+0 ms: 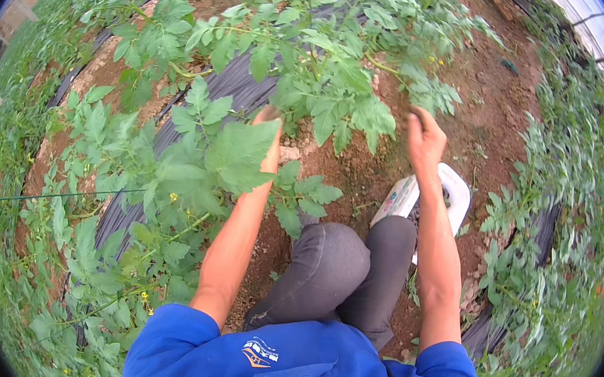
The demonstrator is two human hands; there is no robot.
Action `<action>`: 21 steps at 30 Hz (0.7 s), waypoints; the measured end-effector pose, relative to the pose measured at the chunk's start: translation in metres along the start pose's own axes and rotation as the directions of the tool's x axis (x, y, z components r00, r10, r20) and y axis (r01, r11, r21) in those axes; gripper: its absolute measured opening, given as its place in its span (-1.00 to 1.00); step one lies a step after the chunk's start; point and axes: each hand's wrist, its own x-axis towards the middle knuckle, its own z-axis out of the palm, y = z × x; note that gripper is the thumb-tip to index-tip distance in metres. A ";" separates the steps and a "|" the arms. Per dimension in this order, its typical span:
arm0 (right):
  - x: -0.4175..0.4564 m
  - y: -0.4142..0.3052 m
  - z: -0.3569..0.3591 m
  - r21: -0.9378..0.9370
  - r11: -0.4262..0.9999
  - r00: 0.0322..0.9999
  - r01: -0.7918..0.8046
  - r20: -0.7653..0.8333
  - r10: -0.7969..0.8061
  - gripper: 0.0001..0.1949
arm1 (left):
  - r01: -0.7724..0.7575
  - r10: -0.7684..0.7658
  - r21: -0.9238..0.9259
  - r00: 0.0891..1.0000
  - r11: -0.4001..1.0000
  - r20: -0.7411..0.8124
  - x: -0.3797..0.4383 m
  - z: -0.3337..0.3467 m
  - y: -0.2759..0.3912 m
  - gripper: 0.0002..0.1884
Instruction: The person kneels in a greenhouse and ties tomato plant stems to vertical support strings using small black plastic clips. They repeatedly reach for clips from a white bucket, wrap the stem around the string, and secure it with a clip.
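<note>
My left hand [269, 116] reaches in among the leaves of a tomato plant [344, 75]; leaves cover most of it, and what its fingers do is hidden. To the right, my right hand [424, 136] is raised at the plant's right edge, its fingers bent near a leafy stem; blur hides whether something lies between them. A white plastic container [460, 199] with small dark items inside stands on the soil below my right hand, partly behind my right forearm. Beside it is a white box-like piece with coloured print [398, 200], against my knee.
Black plastic mulch film [241, 82] runs along the plant row. A green string [52, 198] crosses the leaves at the left. More tomato plants [568, 136] grow along the right, beyond a bare soil path [499, 100]. Small yellow flowers show among the lower left leaves.
</note>
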 end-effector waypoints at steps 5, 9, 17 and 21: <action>-0.146 0.201 -0.140 -0.304 0.691 0.754 -0.656 -0.317 0.576 -0.69 | 0.375 -0.375 0.035 0.913 0.926 0.160 -0.134 -0.017 -0.009 -0.53; -0.197 0.153 -0.096 -0.701 0.675 0.382 -0.229 0.573 0.725 -0.46 | 0.261 -0.335 0.321 0.920 0.910 0.201 -0.194 -0.080 -0.050 -0.64; -0.222 0.146 -0.076 -0.711 0.546 0.626 -0.442 0.191 0.756 -0.78 | 0.290 -0.352 0.219 0.869 0.932 0.347 -0.195 -0.069 0.009 -0.69; -0.223 0.125 -0.102 -0.565 0.658 0.753 -0.499 0.094 0.651 -0.76 | 0.202 -0.273 0.206 0.867 0.958 0.417 -0.182 -0.038 0.034 -0.64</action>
